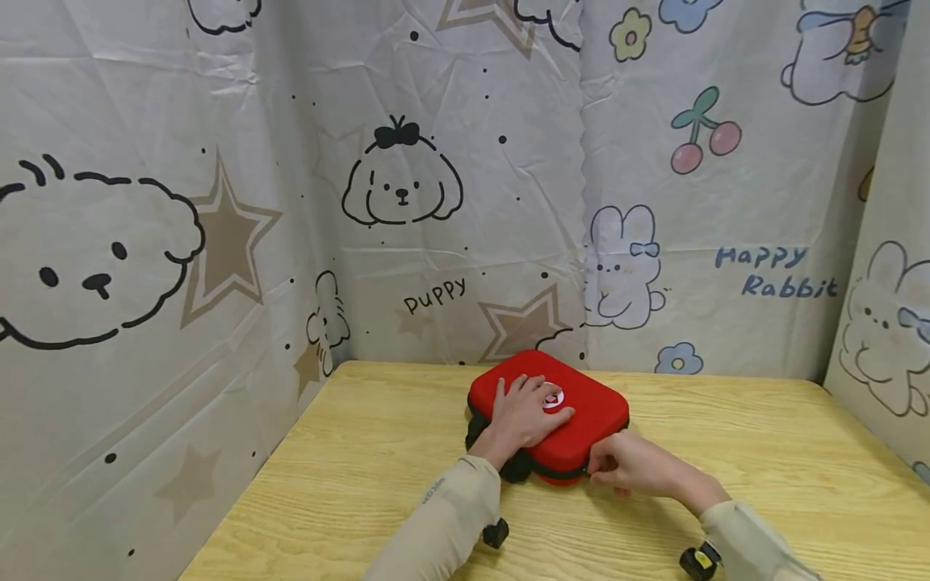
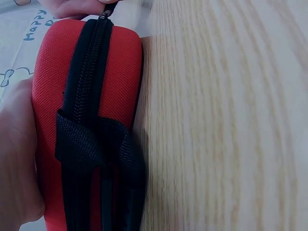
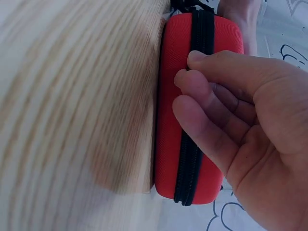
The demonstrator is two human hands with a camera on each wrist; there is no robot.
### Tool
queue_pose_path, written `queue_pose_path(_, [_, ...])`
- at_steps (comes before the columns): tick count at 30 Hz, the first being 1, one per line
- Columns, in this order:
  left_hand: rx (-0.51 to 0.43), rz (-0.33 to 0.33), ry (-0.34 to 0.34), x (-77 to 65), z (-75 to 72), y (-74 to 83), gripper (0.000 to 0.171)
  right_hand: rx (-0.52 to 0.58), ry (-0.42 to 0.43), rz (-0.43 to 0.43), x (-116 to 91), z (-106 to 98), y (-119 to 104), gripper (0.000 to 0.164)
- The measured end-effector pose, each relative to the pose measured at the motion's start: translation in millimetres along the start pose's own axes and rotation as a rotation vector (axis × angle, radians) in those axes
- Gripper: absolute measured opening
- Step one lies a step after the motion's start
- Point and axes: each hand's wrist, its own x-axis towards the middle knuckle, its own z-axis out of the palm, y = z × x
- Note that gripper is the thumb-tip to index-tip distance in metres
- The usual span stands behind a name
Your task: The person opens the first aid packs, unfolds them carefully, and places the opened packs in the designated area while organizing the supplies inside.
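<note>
Pale sheets [image 1: 443, 97] hang at the back and both sides, with puppies [image 1: 402, 181], bunnies [image 1: 623, 278], brown stars [image 1: 228, 242] and cherries [image 1: 706, 133] on them. The surface [image 1: 378, 452] is yellow wood with thin lines.

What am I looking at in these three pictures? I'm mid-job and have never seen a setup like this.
There is no machine here: a person works with two bare hands. The widest picture comes from a camera worn on the head, looking forward and down. The other two come from cameras on the wrists, each showing one hand's work up close. On the wood-grain table lies a red zippered case with a black webbing handle. The left hand rests on top of the case, fingers spread. The right hand pinches the black zipper pull at the case's edge.
</note>
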Motion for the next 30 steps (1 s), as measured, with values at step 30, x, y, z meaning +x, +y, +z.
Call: queue_pose_path(30, [0.017,0.092,-0.088,-6.6,-10.1,-13.5,0.059,0.091,-0.02,0.027,-3.6,-4.4,10.5,0.004])
